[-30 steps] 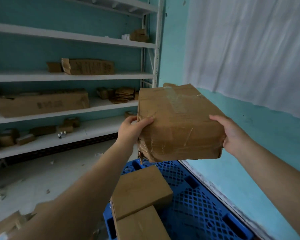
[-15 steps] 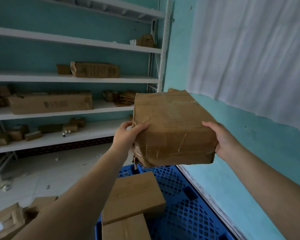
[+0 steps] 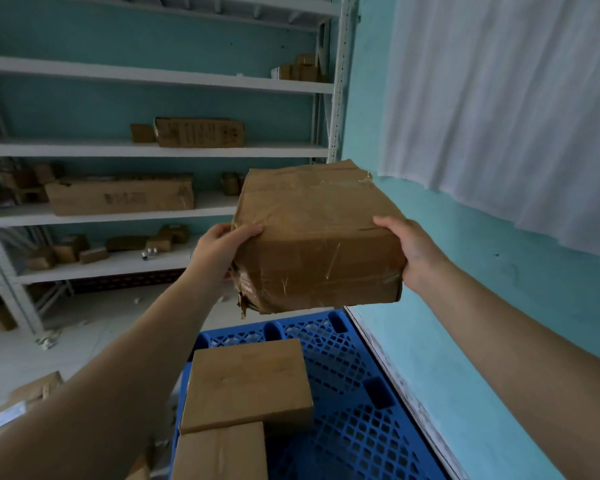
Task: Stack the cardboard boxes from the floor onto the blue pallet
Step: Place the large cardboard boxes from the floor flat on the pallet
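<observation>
Your left hand [image 3: 219, 252] and right hand [image 3: 407, 251] hold the box [image 3: 317, 237] at its two sides, up above the far end of the pallet [image 3: 354, 427]. Below it, two boxes [image 3: 246, 382] sit on the pallet's left part, one in front of the other. The shelves [image 3: 146, 150] stand behind to your left, the wall [image 3: 465, 323] runs along the pallet's right edge.

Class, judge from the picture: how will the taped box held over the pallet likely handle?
The held box probably flexes: its surface is creased and its lower left corner torn. It seems fairly light, since the left hand and right hand grip only its sides. Glossy tape may be slippery.
</observation>
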Motion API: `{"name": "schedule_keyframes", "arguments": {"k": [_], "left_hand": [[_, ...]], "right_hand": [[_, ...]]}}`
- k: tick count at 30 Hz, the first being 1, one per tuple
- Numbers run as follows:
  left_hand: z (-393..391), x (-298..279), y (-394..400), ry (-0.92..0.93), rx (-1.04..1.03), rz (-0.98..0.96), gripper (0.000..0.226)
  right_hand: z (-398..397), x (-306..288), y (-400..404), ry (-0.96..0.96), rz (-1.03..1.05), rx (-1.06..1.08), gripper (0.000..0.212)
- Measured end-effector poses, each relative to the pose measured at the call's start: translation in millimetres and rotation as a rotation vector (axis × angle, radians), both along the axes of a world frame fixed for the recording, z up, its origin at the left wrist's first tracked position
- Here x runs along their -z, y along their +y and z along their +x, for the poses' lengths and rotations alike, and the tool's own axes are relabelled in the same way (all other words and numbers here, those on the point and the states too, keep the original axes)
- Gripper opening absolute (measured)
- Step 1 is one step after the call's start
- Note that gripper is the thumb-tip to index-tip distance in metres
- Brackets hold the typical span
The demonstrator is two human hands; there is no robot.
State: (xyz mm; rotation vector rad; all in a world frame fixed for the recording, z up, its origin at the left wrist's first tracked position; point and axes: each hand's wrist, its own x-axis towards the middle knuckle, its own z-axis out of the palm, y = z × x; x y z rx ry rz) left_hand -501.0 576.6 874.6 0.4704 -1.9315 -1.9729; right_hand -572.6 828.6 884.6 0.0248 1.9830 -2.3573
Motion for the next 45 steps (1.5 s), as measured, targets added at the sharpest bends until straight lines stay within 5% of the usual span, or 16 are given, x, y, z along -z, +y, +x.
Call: {"name": "schedule_keyframes", "arguments": {"k": [8,14,36,45], "left_hand": [[-0.1,0.1,54.1,-0.010,-0.093,0.016,0.053],[10.0,24.1,63.7,-0.053,-0.085,0.019,0.056],[-28.1,252.7,50.9,-0.325,-0.086,0.157,0.035],[-12.3,364.7,41.3,-0.364,0.058,0.280,0.050]], "right_hand": [[-21.3,-5.2,47.4,0.033,-0.015,-0.124,0.059],[-25.8,28.6,55.5,0.015,-0.044,-0.106,0.038],[-69.0,253.9,41.3,-0.268,0.061,-0.157,0.041],[-54.5,368.4,55.0,-0.472,0.137,-0.290,0.073]]}}
